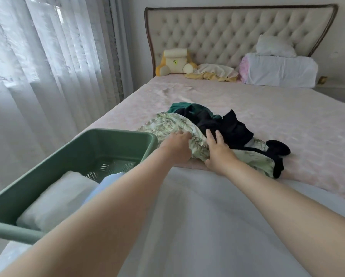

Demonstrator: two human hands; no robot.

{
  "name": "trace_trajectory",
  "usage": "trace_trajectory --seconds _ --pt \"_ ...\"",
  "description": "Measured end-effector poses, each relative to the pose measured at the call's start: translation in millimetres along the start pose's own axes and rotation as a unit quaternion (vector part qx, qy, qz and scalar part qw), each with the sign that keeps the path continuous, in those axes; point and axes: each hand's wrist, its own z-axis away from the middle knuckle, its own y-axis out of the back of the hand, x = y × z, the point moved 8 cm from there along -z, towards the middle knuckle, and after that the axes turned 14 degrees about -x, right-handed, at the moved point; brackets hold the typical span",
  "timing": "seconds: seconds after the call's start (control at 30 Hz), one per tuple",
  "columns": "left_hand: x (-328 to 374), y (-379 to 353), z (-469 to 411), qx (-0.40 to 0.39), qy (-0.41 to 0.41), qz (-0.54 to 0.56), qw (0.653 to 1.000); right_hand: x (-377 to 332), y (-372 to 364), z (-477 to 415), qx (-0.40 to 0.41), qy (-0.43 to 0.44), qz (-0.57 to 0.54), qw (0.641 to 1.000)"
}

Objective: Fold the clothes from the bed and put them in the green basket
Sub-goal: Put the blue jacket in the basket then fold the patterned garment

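Note:
A pile of clothes lies on the pink bed (287,120): a leaf-print green garment (167,122) at the front, a black garment (229,126) on top and a dark green one (187,107) behind. My left hand (175,146) grips the near edge of the leaf-print garment with curled fingers. My right hand (217,150) rests on the same garment with its fingers straight and spread, fingertips touching the black one. The green basket (115,134) stands at the left, next to the pile. It holds a folded white item (54,198) and a light blue one (105,182).
White fabric (197,226) fills the foreground under my arms. A plush toy (175,62), a cream-and-yellow cloth (213,71) and white pillows (279,68) sit against the tufted headboard (217,31). Sheer curtains (48,76) hang along the left.

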Motion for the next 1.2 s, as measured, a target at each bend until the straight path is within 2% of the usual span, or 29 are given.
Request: trace_trajectory --seconds 0.07,0.13,0.27,0.37,0.43,0.5,0.6,0.7,0.77,0.83,0.9,0.93,1.07,1.2 --pt "-4.1 -8.1 -13.7 0.002 0.005 -0.012 1.000 10.7 -1.1 -5.5 0.009 -0.039 -0.015 0.999" --pt "-8.9 -14.2 -23.0 0.008 0.010 -0.021 1.000 16.2 -1.1 -7.0 0.043 -0.040 -0.013 0.998" --pt "-10.4 -24.1 -32.1 0.041 0.007 -0.060 0.997 16.5 2.1 4.3 0.135 0.014 -0.022 0.990" --pt "-1.6 -24.5 -26.9 0.053 -0.004 -0.095 0.994 19.2 15.2 25.0 0.206 0.080 -0.143 0.965" --pt "8.3 -16.0 -14.9 0.086 -0.020 -0.107 0.990 22.0 23.2 39.7 0.200 0.108 -0.248 0.942" --pt "18.1 -9.1 -1.7 0.125 -0.047 -0.096 0.986 24.4 26.4 49.4 0.155 0.116 -0.349 0.917" --pt "27.1 -14.6 20.6 0.103 -0.054 -0.026 0.993 23.5 22.3 63.9 0.074 0.122 -0.442 0.886" --pt "34.1 -24.6 46.9 0.056 -0.032 0.022 0.998 16.4 12.3 89.6 0.023 0.143 -0.397 0.906" --pt "39.9 -32.6 63.6 0.021 -0.037 0.040 0.998 11.6 0.3 110.0 -0.028 0.136 -0.315 0.939" --pt "47.6 -41.5 81.1 -0.018 -0.055 0.045 0.997 7.9 -16.6 129.5 -0.093 0.107 -0.137 0.980" --pt "55.1 -53.6 101.5 -0.063 -0.069 0.030 0.995 7.7 -30.6 144.7 -0.114 0.077 0.030 0.990" --pt "59.2 -61.3 113.8 -0.095 -0.074 0.024 0.992 7.6 -32.3 153.0 -0.106 0.066 0.066 0.990" --pt "70.3 -106.8 161.9 -0.240 -0.073 0.025 0.968 20.1 -43.9 183.5 -0.117 0.016 0.103 0.988" --pt "70.3 -133.0 192.5 -0.288 -0.068 0.013 0.955 28.5 -65.2 210.6 -0.160 0.001 0.112 0.981"
